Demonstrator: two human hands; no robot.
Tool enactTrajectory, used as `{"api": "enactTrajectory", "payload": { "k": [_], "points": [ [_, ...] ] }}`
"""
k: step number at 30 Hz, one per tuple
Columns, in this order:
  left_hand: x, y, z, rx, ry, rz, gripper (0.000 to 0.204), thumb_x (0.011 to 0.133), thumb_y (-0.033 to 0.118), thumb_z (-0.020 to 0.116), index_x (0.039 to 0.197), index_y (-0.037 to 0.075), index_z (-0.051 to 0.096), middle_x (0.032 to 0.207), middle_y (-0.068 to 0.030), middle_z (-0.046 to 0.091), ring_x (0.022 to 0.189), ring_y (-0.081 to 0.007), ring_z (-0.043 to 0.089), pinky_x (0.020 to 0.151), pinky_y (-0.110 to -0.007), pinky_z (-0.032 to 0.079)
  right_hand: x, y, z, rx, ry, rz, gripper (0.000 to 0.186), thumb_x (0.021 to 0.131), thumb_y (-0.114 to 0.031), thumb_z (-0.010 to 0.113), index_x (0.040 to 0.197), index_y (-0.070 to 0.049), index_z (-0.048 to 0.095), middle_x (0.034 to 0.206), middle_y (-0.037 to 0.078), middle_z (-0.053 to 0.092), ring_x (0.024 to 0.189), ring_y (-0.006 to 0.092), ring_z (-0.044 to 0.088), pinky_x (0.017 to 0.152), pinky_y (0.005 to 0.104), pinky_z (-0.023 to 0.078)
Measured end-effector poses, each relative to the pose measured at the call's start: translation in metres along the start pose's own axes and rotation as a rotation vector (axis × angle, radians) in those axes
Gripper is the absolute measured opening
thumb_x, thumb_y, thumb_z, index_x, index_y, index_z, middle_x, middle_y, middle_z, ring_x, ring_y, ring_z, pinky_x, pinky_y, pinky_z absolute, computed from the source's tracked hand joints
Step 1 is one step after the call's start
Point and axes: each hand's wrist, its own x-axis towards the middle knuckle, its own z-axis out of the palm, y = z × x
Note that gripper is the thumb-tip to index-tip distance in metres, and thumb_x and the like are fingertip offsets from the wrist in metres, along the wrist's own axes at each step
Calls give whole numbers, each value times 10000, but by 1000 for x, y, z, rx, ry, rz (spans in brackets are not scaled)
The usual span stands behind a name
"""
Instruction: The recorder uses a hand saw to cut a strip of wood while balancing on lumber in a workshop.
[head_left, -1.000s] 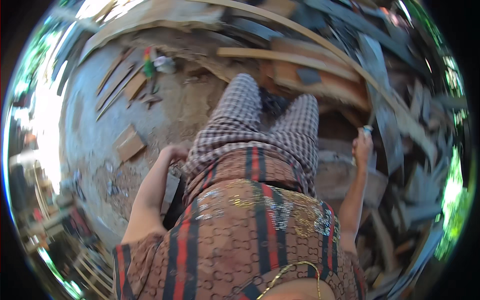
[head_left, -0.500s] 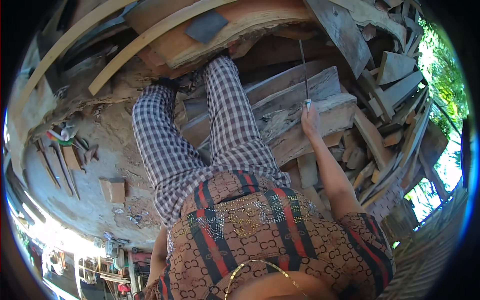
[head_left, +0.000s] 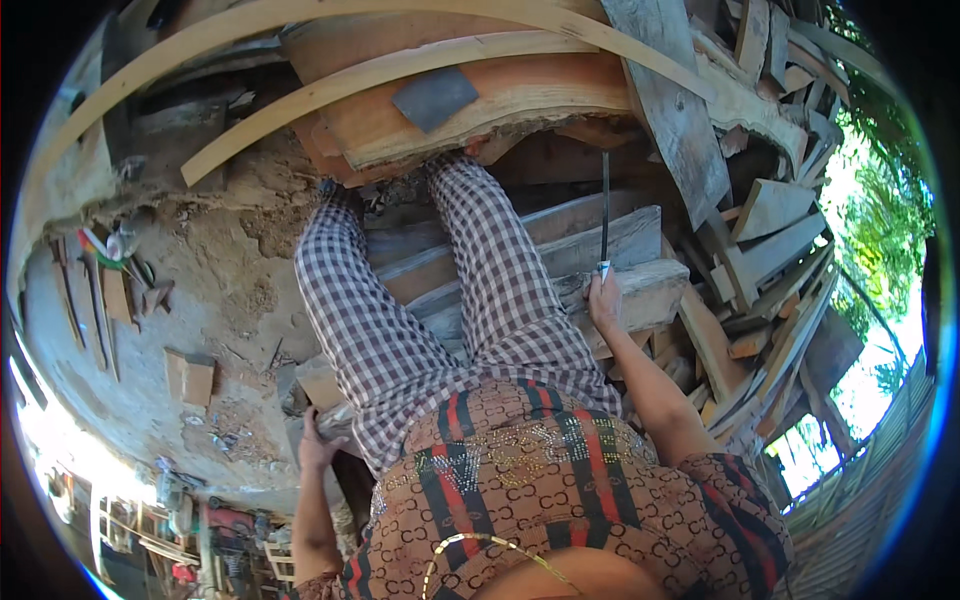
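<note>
My right hand (head_left: 604,300) is closed around the lower end of a long, narrow metal tool (head_left: 605,205). Its dark shaft points away from me, and a pale band shows just above my fingers. Whether it is a blade or a rod I cannot tell. Rough, weathered timbers (head_left: 640,290) lie beside and beneath that hand. On the other side, my left hand (head_left: 317,447) is low by my hip, fingers apart and holding nothing. It is close to a wooden block (head_left: 318,383); contact is unclear.
A thick slab (head_left: 540,85) lies ahead of my feet, a dark square piece (head_left: 435,98) on it. A curved pale strip (head_left: 350,85) crosses there. Scrap wood (head_left: 770,240) is heaped at right. Several tools (head_left: 98,300) and a small block (head_left: 190,377) lie on the ground at left.
My left hand has come into view beside my hip. My right hand and the narrow tool sit lower and slightly further left in the picture. The whole view has shifted.
</note>
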Motion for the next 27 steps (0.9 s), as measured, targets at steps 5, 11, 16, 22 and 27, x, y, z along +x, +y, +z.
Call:
{"api": "enactTrajectory", "payload": {
  "k": [5,11,16,22,27],
  "points": [
    [19,-24,-1,223,139,318,1135,425,203,910,1399,174,329,1260,-170,551,1151,-351,540,959,-419,461,4,10,4,393,54,-66,207,951,-213,426,972,-15,484,657,115,591,574,233,591,557,366,458],
    [31,-5,-12,202,140,314,1235,359,244,933,1419,142,307,1281,-194,533,1185,-362,514,986,-431,439,13,16,14,511,270,-196,242,945,-245,442,900,-20,517,599,74,594,549,208,594,557,357,464],
    [34,0,-13,256,56,186,1251,383,305,943,1440,157,289,1230,-219,578,1163,-344,548,965,-411,454,21,18,17,470,335,-256,271,934,-278,453,883,-25,538,607,85,618,574,225,616,595,377,474],
    [37,-3,-12,249,32,157,1138,438,319,926,1418,144,375,1201,-202,597,1121,-322,575,953,-389,460,18,9,6,439,330,-354,268,937,-281,469,917,-25,546,600,90,614,571,238,625,605,388,485],
    [50,69,-69,500,39,-149,361,707,343,738,914,49,708,917,-155,698,912,-301,665,799,-404,527,11,-16,-9,508,250,-401,252,950,-271,473,930,-30,543,577,79,590,471,198,582,466,351,464]
  ]
}}
